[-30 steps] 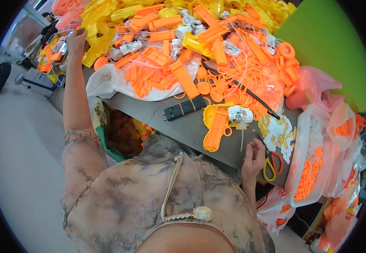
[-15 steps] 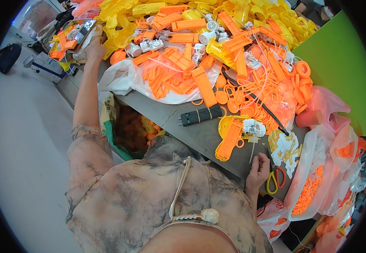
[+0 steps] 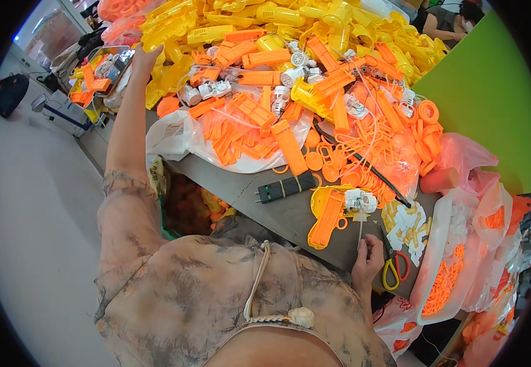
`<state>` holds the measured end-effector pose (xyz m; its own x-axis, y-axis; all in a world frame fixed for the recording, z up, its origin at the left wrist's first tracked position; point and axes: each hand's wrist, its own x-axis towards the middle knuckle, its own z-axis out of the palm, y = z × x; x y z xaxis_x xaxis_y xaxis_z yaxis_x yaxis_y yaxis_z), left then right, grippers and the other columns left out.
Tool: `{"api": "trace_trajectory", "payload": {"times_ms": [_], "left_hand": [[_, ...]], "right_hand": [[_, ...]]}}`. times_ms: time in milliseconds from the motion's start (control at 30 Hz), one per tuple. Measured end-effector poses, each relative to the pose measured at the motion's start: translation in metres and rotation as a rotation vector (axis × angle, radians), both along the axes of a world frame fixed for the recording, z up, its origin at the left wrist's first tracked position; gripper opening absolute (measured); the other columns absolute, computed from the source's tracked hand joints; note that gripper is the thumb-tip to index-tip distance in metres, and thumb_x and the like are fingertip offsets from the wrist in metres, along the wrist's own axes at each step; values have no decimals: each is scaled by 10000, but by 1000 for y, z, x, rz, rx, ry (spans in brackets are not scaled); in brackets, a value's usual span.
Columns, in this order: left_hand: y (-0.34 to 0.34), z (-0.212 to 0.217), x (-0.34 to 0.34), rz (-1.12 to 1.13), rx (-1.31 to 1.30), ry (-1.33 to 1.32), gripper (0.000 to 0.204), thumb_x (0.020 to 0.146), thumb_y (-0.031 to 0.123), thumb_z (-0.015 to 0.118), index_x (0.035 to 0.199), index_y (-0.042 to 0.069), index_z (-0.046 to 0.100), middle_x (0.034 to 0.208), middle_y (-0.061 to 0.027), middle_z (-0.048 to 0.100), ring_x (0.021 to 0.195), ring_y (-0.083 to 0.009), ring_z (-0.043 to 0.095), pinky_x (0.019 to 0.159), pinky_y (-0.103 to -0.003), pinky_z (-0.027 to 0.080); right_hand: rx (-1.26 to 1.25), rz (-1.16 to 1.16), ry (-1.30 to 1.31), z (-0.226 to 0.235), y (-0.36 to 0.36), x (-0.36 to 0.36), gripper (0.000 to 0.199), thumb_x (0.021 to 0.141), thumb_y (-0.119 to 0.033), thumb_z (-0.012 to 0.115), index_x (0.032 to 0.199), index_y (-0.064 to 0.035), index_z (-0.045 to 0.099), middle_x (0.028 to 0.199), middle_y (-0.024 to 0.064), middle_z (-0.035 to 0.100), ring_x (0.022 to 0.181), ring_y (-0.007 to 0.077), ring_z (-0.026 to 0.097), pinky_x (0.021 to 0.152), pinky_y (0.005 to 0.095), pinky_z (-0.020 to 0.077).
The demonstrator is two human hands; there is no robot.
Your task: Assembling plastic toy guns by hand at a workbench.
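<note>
Head view: on the surface (image 3: 216, 174) the yellow half-shell (image 3: 317, 199) carries an orange insert (image 3: 326, 221) and white unit (image 3: 359, 200), apparently half-assembled and uncovered, right hand (image 3: 369, 259) loosely curled, seemingly empty nearby, left hand (image 3: 148, 59) at the yellow shells (image 3: 166, 32), grip unclear.

Yellow colours the hollow plastic half-shell (image 3: 318, 199) and the heaped curved plastic shells (image 3: 283, 13), orange the long plastic bar (image 3: 326, 221), and white the boxy plastic mechanism (image 3: 360, 200). The loop-handled metal scissors (image 3: 393, 254) are yellow on one side, red on the other. The flat upright panel (image 3: 485, 104) is lime green, the flat tabletop (image 3: 265, 214) grey, and the draped fabric shirt (image 3: 198, 287) beige-brown with irregular dark blotches.
</note>
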<state>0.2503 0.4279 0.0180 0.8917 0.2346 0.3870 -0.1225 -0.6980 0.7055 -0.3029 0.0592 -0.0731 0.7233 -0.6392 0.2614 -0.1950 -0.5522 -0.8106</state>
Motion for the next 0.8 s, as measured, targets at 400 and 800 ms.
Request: {"api": "trace_trajectory", "payload": {"times_ms": [400,800], "left_hand": [[-45,36,-4,-452,-217,408,456,760,160,636,1200,74,548,797,-90,593,582,-162,608,506,-256,523],[2,20,141,210,389,-75,688,690,405,679,1280,107,491,1164,-217,567,1112,-319,527,952,-383,394]], "right_hand": [[9,10,-10,3,1,6,91,838,37,533,926,19,548,749,9,467,631,57,424,554,190,355],[0,-55,23,4,1,5,80,823,47,536,890,11,562,727,23,472,616,85,431,553,206,356]]}}
